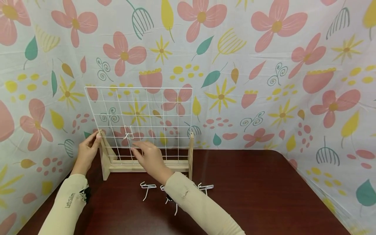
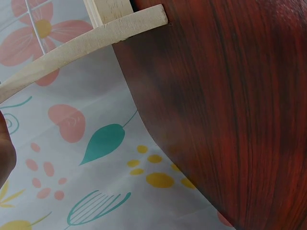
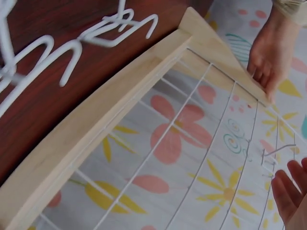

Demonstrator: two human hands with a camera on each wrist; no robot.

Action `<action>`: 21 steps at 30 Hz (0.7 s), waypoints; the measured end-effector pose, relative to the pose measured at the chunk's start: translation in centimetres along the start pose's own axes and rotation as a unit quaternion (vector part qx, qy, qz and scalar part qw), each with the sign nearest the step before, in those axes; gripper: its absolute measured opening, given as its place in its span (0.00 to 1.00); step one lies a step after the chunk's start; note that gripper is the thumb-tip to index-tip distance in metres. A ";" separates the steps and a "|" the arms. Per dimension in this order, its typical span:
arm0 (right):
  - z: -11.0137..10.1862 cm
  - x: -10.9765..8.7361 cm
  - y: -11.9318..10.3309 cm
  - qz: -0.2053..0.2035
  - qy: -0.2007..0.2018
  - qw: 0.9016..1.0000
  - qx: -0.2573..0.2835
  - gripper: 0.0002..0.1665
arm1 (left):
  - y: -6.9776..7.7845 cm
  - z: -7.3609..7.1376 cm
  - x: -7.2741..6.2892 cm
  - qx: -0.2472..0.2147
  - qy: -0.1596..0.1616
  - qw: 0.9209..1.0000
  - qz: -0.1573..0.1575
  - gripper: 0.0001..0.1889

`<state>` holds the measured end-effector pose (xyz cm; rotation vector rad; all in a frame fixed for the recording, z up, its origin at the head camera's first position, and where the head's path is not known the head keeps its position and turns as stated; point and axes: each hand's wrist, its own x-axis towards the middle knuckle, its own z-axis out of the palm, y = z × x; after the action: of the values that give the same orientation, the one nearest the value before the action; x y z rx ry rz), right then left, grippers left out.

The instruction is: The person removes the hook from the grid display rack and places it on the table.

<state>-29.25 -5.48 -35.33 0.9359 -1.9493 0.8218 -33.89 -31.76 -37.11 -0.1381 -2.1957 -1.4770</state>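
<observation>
A white wire grid panel [image 1: 152,126] stands upright in a light wooden stand [image 1: 147,168] on the table. My left hand [image 1: 86,148] grips the top of the stand's left upright [image 1: 104,156] between thumb and fingers. One white metal hook [image 1: 128,135] hangs on the grid, left of its middle. Just below and to the right of that hook is my right hand [image 1: 151,160], its fingers extended and holding nothing. From the right wrist view, the fingertips [image 3: 283,184] are close to the hung hook [image 3: 278,151]; whether they touch is unclear.
Several loose white hooks lie on the dark red-brown table [image 1: 249,189] before the stand, among them a left one [image 1: 148,186] and a right one [image 1: 206,187]. My right sleeve [image 1: 199,202] partly covers the middle ones. A flowered cloth [image 1: 235,130] hangs behind and beside the table.
</observation>
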 end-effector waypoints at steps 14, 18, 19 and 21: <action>3.4 0.8 -1.6 0.123 0.059 0.991 0.005 0.22 | -0.1 0.1 -0.1 0.008 -0.004 1.000 0.010 0.29; 4.4 1.3 -1.8 0.160 0.098 0.982 0.032 0.22 | -0.1 0.0 -0.1 0.008 -0.009 1.000 0.006 0.30; 4.7 1.4 -1.8 0.170 0.108 0.978 0.043 0.23 | -0.1 -0.1 -0.2 0.007 -0.009 1.000 0.006 0.30; 5.3 1.6 -1.9 0.186 0.127 0.972 0.060 0.24 | -0.2 -0.2 -0.2 0.005 -0.006 1.000 0.003 0.29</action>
<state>-30.31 -11.17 -36.05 0.5023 -1.8878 1.2210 -33.73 -31.98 -37.35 -0.1509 -2.2088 -1.4648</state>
